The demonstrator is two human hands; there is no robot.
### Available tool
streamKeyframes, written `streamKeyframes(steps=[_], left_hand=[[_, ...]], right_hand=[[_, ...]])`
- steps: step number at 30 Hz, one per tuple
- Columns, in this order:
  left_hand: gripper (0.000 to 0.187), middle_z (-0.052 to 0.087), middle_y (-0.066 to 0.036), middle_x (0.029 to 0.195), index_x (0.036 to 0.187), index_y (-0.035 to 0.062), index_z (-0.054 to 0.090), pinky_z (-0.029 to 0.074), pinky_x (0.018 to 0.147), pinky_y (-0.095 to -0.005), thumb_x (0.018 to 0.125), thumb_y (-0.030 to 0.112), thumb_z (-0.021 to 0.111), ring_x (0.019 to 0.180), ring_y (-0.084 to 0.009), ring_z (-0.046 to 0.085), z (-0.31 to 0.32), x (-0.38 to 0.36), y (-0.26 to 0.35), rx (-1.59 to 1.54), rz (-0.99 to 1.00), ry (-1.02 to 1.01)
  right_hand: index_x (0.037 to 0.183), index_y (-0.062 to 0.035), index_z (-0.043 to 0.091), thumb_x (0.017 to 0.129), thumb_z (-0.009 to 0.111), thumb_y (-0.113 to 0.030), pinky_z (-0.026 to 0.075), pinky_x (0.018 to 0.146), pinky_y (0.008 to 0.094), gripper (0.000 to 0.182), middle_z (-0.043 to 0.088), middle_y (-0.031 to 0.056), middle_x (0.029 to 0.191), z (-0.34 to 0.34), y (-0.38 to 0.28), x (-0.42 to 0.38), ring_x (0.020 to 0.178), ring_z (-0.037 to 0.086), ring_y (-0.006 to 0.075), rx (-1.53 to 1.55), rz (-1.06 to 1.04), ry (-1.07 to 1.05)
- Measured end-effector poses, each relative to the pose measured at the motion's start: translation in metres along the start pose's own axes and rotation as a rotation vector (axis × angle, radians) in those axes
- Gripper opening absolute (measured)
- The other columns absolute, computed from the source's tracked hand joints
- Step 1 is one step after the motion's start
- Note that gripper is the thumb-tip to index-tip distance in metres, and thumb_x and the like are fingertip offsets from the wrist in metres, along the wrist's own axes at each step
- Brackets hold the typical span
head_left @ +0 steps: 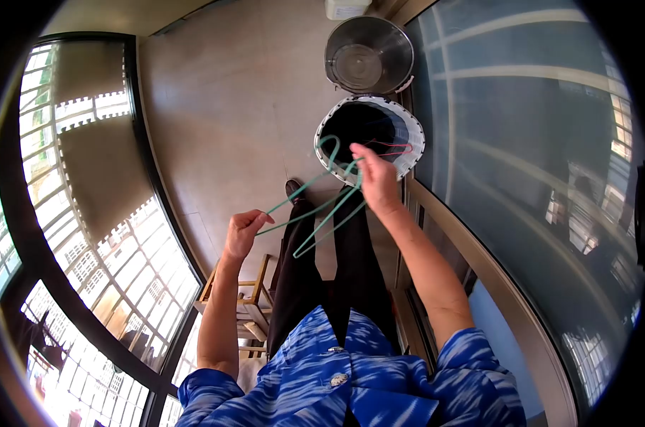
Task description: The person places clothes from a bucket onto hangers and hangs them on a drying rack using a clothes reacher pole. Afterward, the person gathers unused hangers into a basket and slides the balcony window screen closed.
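Observation:
Green wire clothes hangers (327,218), at least two, are stretched out in front of my legs. My left hand (244,233) is closed on one end corner of a hanger. With its fingers pinched together, my right hand (376,179) grips the hangers near their hooks, and one hook curves up to its left. Just beyond that hand stands a white basket (418,135) with a dark inside. A red hanger (397,151) lies across the basket's opening, partly hidden behind my right hand.
Behind the basket is a metal bucket (403,67), and a white container (347,8) stands further back. Glass sliding panels (521,164) run along the right, barred windows (73,164) along the left. A wooden stool (255,302) stands by my left leg.

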State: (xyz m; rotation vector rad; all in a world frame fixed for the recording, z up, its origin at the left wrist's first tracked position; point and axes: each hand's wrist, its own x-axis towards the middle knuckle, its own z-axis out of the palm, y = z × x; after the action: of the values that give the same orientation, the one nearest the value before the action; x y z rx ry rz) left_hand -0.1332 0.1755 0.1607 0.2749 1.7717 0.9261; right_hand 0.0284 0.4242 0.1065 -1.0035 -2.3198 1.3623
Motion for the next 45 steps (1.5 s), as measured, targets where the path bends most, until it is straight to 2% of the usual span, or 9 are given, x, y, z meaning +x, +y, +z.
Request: streamKeyframes(steps=[8, 11, 19, 21, 27, 33, 38, 42, 45], left_hand=[[0.020, 0.053, -0.004, 0.066, 0.089, 0.0003, 0.066, 0.039, 0.066, -0.0263, 0.088, 0.016, 0.053, 0.063, -0.0134, 0.045, -0.009, 0.001, -0.044, 0.076, 0.077, 0.007], [0.018, 0.054, -0.011, 0.075, 0.097, 0.0014, 0.064, 0.041, 0.068, -0.0298, 0.087, 0.012, 0.053, 0.070, -0.0223, 0.051, 0.012, -0.010, -0.025, 0.634, 0.514, 0.670], [0.053, 0.051, -0.018, 0.109, 0.117, -0.0007, 0.045, 0.039, 0.089, -0.0352, 0.073, 0.017, 0.069, 0.101, -0.0320, 0.049, 0.113, 0.002, -0.065, 0.237, 0.345, 0.242], [0.054, 0.049, -0.010, 0.120, 0.126, -0.0016, 0.039, 0.038, 0.096, -0.0346, 0.080, 0.014, 0.063, 0.112, -0.0229, 0.048, 0.129, 0.017, -0.058, -0.429, -0.001, -0.007], [0.018, 0.032, 0.005, 0.054, 0.079, 0.0060, 0.051, 0.026, 0.041, -0.0225, 0.093, 0.017, 0.046, 0.042, -0.0061, 0.028, 0.150, 0.032, -0.068, -1.018, -0.303, 0.210], [0.021, 0.026, 0.006, 0.054, 0.084, 0.0022, 0.051, 0.017, 0.038, -0.0212, 0.095, 0.019, 0.045, 0.042, -0.0041, 0.021, 0.146, 0.048, -0.076, -0.995, -0.237, 0.257], [0.021, 0.025, 0.006, 0.054, 0.085, 0.0017, 0.052, 0.016, 0.039, -0.0216, 0.095, 0.019, 0.045, 0.042, -0.0043, 0.021, 0.169, 0.057, -0.084, -0.979, -0.297, 0.254], [0.020, 0.026, 0.006, 0.054, 0.086, 0.0015, 0.052, 0.017, 0.040, -0.0215, 0.095, 0.018, 0.045, 0.042, -0.0040, 0.020, 0.185, 0.062, -0.087, -0.975, -0.360, 0.280], [0.020, 0.025, 0.007, 0.054, 0.086, 0.0014, 0.052, 0.017, 0.040, -0.0217, 0.095, 0.018, 0.045, 0.042, -0.0041, 0.020, 0.190, 0.065, -0.088, -1.016, -0.369, 0.303]], right_hand=[[0.090, 0.0014, 0.049, 0.086, 0.049, -0.003, 0.047, 0.061, 0.0367, 0.006, 0.064, 0.0128, 0.074, 0.048, -0.022, -0.008, 0.069, 0.062, 0.0316, 0.195, 0.127, -0.213], [0.084, 0.0037, 0.048, 0.088, 0.045, -0.006, 0.048, 0.059, 0.0369, 0.010, 0.063, 0.0136, 0.068, 0.065, -0.019, -0.018, 0.066, 0.062, 0.0312, 0.120, 0.107, -0.136], [0.080, 0.0071, 0.050, 0.095, 0.040, -0.025, 0.051, 0.062, 0.0358, 0.037, 0.065, 0.0192, 0.074, 0.098, -0.037, -0.044, 0.069, 0.065, 0.0309, 0.188, 0.345, -0.196], [0.081, 0.0070, 0.051, 0.095, 0.040, -0.026, 0.051, 0.062, 0.0362, 0.038, 0.065, 0.0203, 0.076, 0.103, -0.045, -0.051, 0.071, 0.065, 0.0321, 0.292, 0.366, -0.170], [0.093, 0.0012, 0.052, 0.087, 0.055, -0.015, 0.050, 0.063, 0.0314, 0.018, 0.062, 0.0137, 0.074, 0.087, -0.002, -0.039, 0.069, 0.063, 0.0196, 0.838, 0.310, -0.405], [0.104, -0.0003, 0.052, 0.076, 0.066, -0.017, 0.047, 0.083, 0.0365, 0.035, 0.062, 0.0155, 0.099, 0.037, 0.151, 0.021, 0.093, 0.061, 0.0284, -0.002, 0.437, -0.209], [0.135, -0.0003, 0.029, 0.064, 0.076, -0.038, 0.016, 0.109, 0.0455, 0.093, 0.025, 0.0174, 0.143, 0.025, 0.249, 0.068, 0.135, 0.016, 0.0332, -0.834, -0.136, -0.485], [0.137, -0.0013, 0.025, 0.055, 0.080, -0.040, 0.012, 0.109, 0.0501, 0.106, 0.028, 0.0194, 0.141, 0.047, 0.284, 0.085, 0.134, 0.019, 0.0347, -1.175, -0.194, -0.776], [0.132, -0.0017, 0.036, 0.074, 0.064, -0.022, 0.020, 0.105, 0.0522, 0.068, 0.050, 0.0185, 0.120, 0.064, 0.329, 0.077, 0.118, 0.042, 0.0327, -1.341, -0.188, -0.722]])
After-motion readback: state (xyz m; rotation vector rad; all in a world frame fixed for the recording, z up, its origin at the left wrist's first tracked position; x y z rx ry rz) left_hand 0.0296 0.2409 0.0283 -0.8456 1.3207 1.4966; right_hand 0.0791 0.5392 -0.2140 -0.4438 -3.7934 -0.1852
